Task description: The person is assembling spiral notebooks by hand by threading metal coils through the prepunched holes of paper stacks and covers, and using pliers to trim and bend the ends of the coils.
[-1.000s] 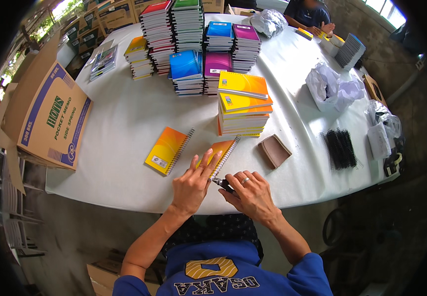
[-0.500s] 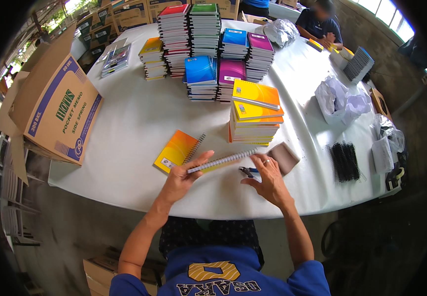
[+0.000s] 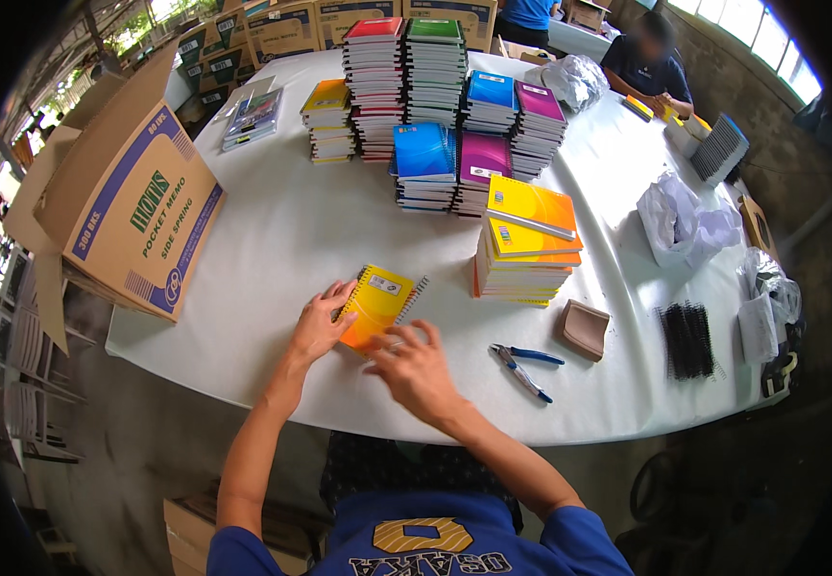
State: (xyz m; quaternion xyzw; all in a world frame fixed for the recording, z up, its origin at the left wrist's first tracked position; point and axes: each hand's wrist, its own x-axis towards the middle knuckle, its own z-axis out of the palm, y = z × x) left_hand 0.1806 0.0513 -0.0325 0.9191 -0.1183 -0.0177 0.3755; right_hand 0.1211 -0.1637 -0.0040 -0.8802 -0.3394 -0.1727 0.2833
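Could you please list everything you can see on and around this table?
Table: one, white cover, centre.
Yellow notebook: one, spiral-bound, under both hands.
Pliers: one, blue handles, right of the hands.
Brown block: one, beside the pliers.
Yellow stack: one pile of notebooks, mid-table.
Coloured stacks: several piles, red, green, blue, purple, yellow, far side.
Spiral coils: a black bundle, right edge.
Plastic bags: several, clear or white, right side.
Carton: one, brown, left edge.
Co-worker: one, seated, far right.
Left hand: on the notebook's left edge.
Right hand: on its near edge.
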